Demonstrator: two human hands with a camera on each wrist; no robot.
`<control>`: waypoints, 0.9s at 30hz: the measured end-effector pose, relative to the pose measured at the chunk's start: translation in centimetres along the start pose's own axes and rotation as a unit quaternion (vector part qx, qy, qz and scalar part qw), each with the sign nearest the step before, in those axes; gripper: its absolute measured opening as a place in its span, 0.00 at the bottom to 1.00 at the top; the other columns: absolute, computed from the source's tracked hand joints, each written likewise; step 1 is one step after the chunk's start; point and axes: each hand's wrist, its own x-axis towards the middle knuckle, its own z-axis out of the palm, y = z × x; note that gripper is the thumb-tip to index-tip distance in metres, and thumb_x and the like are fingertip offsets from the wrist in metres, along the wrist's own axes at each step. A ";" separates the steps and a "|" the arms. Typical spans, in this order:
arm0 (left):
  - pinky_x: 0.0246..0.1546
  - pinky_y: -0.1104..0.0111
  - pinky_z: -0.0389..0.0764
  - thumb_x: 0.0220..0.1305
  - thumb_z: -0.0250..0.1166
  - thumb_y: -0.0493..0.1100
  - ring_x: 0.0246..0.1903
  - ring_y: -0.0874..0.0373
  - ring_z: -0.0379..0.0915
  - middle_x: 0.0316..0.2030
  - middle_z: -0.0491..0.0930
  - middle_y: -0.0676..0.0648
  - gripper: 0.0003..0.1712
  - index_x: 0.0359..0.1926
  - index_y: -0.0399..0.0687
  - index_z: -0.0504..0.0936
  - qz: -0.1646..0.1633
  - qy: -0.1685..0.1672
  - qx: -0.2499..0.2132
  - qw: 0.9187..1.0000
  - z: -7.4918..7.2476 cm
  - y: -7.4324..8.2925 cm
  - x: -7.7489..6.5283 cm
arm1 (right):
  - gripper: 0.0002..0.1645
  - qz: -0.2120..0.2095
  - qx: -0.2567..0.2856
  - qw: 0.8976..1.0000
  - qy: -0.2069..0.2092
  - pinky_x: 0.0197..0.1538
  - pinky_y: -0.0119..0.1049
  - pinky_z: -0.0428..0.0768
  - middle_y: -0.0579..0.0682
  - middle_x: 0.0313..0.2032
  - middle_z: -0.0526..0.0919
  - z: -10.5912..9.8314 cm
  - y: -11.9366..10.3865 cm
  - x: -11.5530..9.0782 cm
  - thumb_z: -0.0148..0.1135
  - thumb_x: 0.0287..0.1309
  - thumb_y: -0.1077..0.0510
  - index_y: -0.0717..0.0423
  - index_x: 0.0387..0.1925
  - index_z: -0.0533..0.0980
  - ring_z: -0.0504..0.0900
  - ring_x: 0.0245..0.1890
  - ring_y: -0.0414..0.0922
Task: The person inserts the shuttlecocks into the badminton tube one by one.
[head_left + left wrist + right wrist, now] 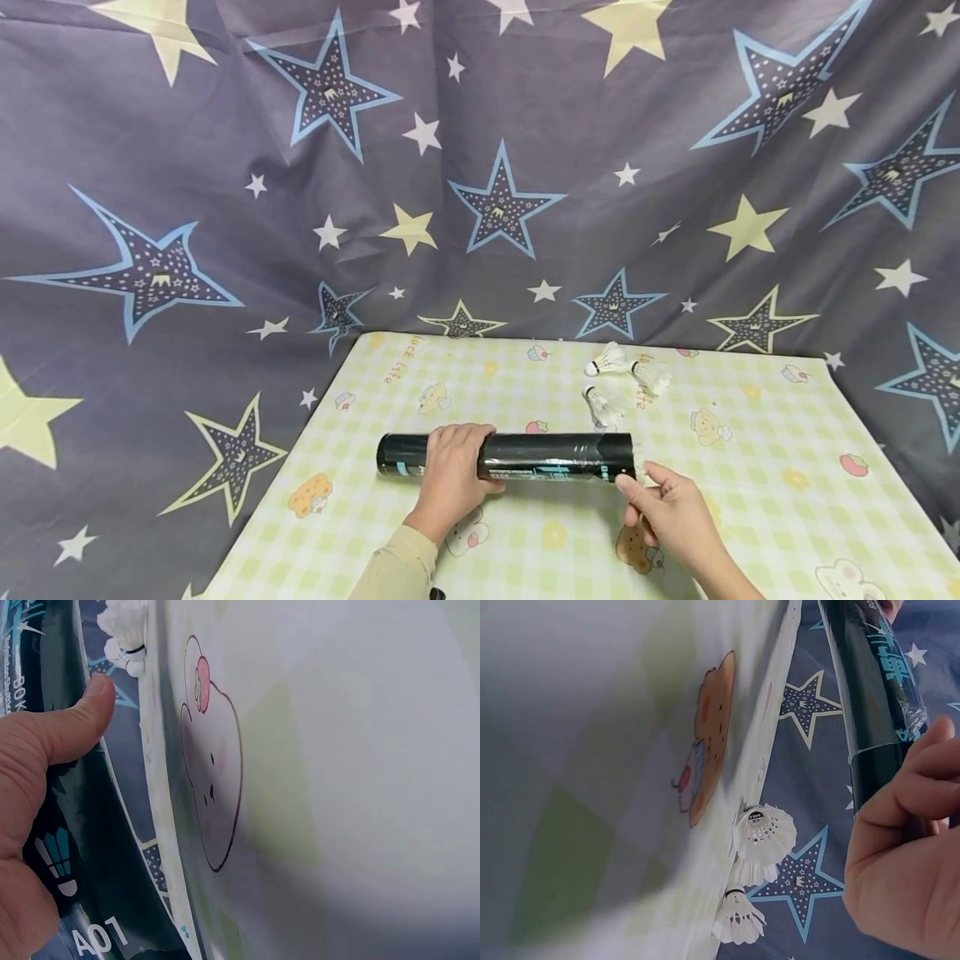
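In the head view a black shuttlecock tube [555, 454] with blue print lies sideways above the front half of the table. My left hand [453, 471] grips it left of its middle, the thumb along the near side. A white feathery edge [639, 454] shows at the tube's right end. Right there is my right hand [671, 508], thumb and fingers bent around that end; whether they pinch the feathers is hidden. The right wrist view has the fingers [907, 799] curled over the tube's end. Beyond the tube lie three white shuttlecocks [603, 406].
A table with a green-and-white checked cloth [780, 467] carries all of this. Behind it and to its sides hangs a dark curtain [525, 108] printed with stars. The shuttlecocks sit near the table's back edge, right of the middle.
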 end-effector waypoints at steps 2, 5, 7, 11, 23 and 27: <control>0.66 0.51 0.72 0.30 0.94 0.57 0.58 0.50 0.80 0.56 0.88 0.52 0.53 0.63 0.56 0.83 -0.001 0.002 -0.004 1.000 0.0 -0.1 0.0 | 0.26 -0.008 0.003 1.000 -0.018 0.15 0.31 0.70 0.53 0.18 0.84 0.1 -0.2 0.0 0.66 0.74 0.47 0.63 0.61 0.80 0.70 0.08 0.40; 0.65 0.51 0.72 0.30 0.94 0.56 0.57 0.50 0.80 0.55 0.88 0.52 0.53 0.62 0.56 0.83 0.001 0.007 -0.010 1.000 0.0 -0.2 -0.1 | 0.24 -0.028 0.010 0.997 -0.066 0.15 0.30 0.71 0.51 0.18 0.84 0.1 -0.2 0.0 0.62 0.77 0.47 0.67 0.53 0.80 0.72 0.09 0.39; 0.65 0.51 0.72 0.29 0.94 0.56 0.57 0.50 0.81 0.55 0.88 0.52 0.53 0.62 0.56 0.83 0.005 0.010 -0.012 1.000 0.1 -0.3 -0.2 | 0.27 -0.035 0.032 0.993 -0.109 0.16 0.32 0.73 0.49 0.18 0.84 0.1 -0.2 0.0 0.59 0.79 0.46 0.70 0.53 0.77 0.72 0.09 0.38; 0.64 0.51 0.72 0.28 0.94 0.58 0.57 0.51 0.81 0.55 0.88 0.53 0.53 0.62 0.57 0.83 0.013 0.014 -0.004 1.000 0.3 -0.5 -0.2 | 0.27 -0.026 0.086 0.980 -0.178 0.17 0.38 0.77 0.46 0.17 0.82 0.2 0.0 0.0 0.55 0.81 0.44 0.69 0.45 0.73 0.72 0.10 0.40; 0.66 0.51 0.72 0.26 0.95 0.55 0.57 0.50 0.83 0.54 0.89 0.52 0.53 0.60 0.55 0.84 0.010 0.025 -0.009 1.000 0.0 -0.2 -0.5 | 0.24 -0.124 -0.017 0.953 -0.275 0.19 0.25 0.72 0.51 0.30 0.90 -5.2 -0.9 1.4 0.62 0.76 0.58 0.69 0.65 0.75 0.82 0.19 0.35; 0.65 0.50 0.72 0.26 0.95 0.55 0.57 0.48 0.83 0.54 0.89 0.50 0.53 0.60 0.54 0.84 0.022 0.026 -0.019 0.999 0.1 0.3 -0.3 | 0.21 -0.114 -0.049 0.973 -0.194 0.21 0.27 0.73 0.46 0.31 0.89 -9.0 -1.3 2.8 0.62 0.76 0.57 0.70 0.60 0.78 0.81 0.20 0.35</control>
